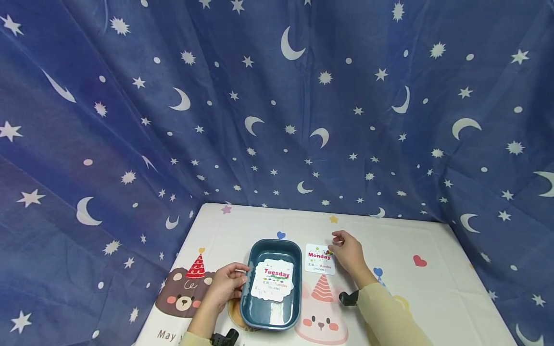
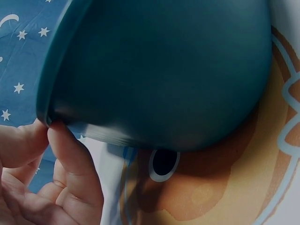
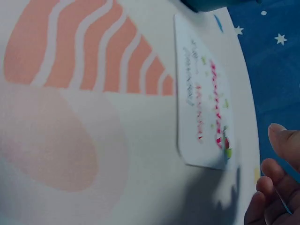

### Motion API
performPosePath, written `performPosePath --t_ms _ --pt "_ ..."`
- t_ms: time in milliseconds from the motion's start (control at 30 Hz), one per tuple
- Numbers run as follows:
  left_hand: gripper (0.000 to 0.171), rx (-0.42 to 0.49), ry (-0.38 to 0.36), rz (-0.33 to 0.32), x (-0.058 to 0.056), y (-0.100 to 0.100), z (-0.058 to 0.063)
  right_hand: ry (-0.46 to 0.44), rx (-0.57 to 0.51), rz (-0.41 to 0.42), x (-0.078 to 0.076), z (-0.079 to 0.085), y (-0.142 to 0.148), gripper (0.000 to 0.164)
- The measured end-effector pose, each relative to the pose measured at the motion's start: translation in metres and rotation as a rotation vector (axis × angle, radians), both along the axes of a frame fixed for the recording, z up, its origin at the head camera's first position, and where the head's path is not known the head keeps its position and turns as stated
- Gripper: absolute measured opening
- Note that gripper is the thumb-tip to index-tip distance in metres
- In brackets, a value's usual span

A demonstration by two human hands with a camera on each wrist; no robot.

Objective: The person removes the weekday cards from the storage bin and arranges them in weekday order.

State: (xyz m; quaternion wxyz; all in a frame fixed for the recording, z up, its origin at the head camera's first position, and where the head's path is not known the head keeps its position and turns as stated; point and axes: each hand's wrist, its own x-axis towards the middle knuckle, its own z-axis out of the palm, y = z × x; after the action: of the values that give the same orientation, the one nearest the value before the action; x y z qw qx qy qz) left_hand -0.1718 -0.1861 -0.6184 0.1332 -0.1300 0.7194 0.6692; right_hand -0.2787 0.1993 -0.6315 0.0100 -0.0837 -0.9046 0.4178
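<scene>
Blue tray [image 1: 269, 315] holds a "Tuesday" card [image 1: 270, 282], the left hand [image 1: 227, 284] pinching its rim [image 2: 57, 54]. Relaxed, empty right hand [image 1: 348, 253] hovers beside a "Monday" card [image 1: 317, 263].

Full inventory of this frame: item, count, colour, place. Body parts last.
Curtain: 1, blue with white moons and stars, behind and around the table
Tablecloth: 1, white with coloured cartoon prints, over the table
Tray: 1, dark teal, on the tablecloth
Tuesday card: 1, white with coloured print, inside the tray, atop other white cards (number unclear)
Monday card: 1, white with coloured print, on the tablecloth, right of the tray
Wrist cameras: 2, black, one per wrist
Sleeves: 2, cream, on the forearms
Left hand: 1, bare, pinching the tray's rim
Right hand: 1, bare, by the Monday card
</scene>
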Motion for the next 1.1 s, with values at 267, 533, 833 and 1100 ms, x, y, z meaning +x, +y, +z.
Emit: performPosePath --t_ms 267,533,833,1100 --pt "0.03 -0.009 -0.006 -0.003 0.0 0.001 -0.001 0.002 -0.021 0.063 0.004 0.016 -0.014 0.055" --pt "0.029 0.004 -0.004 -0.001 0.0 0.0 -0.001 0.07 -0.014 0.15 0.01 0.032 -0.033 0.064" --pt "0.03 0.017 0.0 0.008 0.0 0.001 -0.002 0.122 0.003 0.209 0.019 0.048 -0.055 0.073" --pt "0.029 0.01 -0.001 0.01 0.0 0.0 -0.003 0.107 0.055 0.252 0.029 0.056 -0.076 0.091"
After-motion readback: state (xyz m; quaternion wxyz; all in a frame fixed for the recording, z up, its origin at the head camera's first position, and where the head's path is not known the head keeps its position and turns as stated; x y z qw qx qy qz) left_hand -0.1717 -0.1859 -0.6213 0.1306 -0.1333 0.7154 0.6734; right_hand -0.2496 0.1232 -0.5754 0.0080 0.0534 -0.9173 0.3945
